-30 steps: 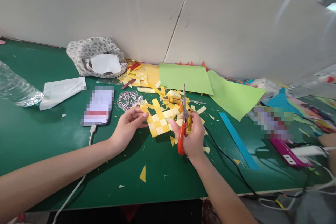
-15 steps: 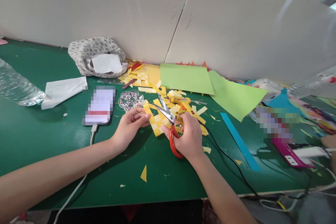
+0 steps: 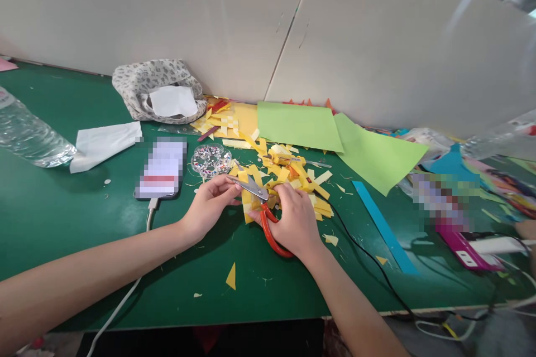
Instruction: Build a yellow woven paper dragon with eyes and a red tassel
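My right hand grips a pair of scissors by its red handles. The blades point left and lie over a yellow and pale checkered piece of woven paper. At the left edge of that piece, my left hand pinches with thumb and forefinger, close to the blade tips. The blades and fingers cover part of the weave. Behind both hands spreads a heap of yellow paper scraps, with a yellow tool among them. A round clear case of small bits sits just beyond my left hand.
A phone on a white cable lies left, near a tissue and a plastic bottle. Green sheets, a patterned cloth pouch and a blue strip lie around. A black cord runs right to a magenta power strip.
The scissors have swung left and lower, their blades closer together and their tips now at my left fingers. The woven piece has turned and is more covered. The view has shifted slightly.
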Tool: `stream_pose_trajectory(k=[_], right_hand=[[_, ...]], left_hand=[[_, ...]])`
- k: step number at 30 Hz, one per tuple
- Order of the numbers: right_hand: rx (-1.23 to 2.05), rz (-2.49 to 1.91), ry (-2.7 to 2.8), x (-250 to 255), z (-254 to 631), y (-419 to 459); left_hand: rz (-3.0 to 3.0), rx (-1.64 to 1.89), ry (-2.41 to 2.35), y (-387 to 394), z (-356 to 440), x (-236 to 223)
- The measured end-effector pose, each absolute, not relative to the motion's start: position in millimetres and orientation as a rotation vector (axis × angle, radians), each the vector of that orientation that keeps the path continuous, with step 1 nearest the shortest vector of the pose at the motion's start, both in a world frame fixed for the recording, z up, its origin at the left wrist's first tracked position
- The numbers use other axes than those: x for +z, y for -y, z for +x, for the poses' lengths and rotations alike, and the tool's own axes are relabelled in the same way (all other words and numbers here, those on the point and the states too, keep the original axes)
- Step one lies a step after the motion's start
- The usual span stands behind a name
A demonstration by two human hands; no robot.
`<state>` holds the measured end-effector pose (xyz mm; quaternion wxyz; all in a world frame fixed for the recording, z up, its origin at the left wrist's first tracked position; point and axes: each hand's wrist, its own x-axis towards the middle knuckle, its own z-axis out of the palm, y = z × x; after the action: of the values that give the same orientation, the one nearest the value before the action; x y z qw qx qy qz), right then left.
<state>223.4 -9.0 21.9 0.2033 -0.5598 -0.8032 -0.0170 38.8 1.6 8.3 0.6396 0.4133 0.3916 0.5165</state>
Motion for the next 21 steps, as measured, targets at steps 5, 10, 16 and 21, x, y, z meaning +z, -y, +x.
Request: stream_pose_trajectory(k=[5, 10, 16, 21], right_hand=[[-0.037, -1.559, 2.248, 21.7, 223.6, 9.0], [-0.036, -1.54, 2.231, 22.1, 224.2, 9.6], [0.021, -1.53, 2.216, 23.9, 224.2, 10.2], [-0.007, -1.529, 2.208, 25.5, 224.8, 10.5]], left_hand=[[0.943, 1.182, -0.879, -1.6, 38.8, 7.4], [0.941, 1.176, -0.874, -1.6, 38.8, 8.3], [0.926, 1.174, -0.89, -2.1, 38.9, 10.2], [0.939, 1.157, -0.895, -1.2, 38.0, 11.2]])
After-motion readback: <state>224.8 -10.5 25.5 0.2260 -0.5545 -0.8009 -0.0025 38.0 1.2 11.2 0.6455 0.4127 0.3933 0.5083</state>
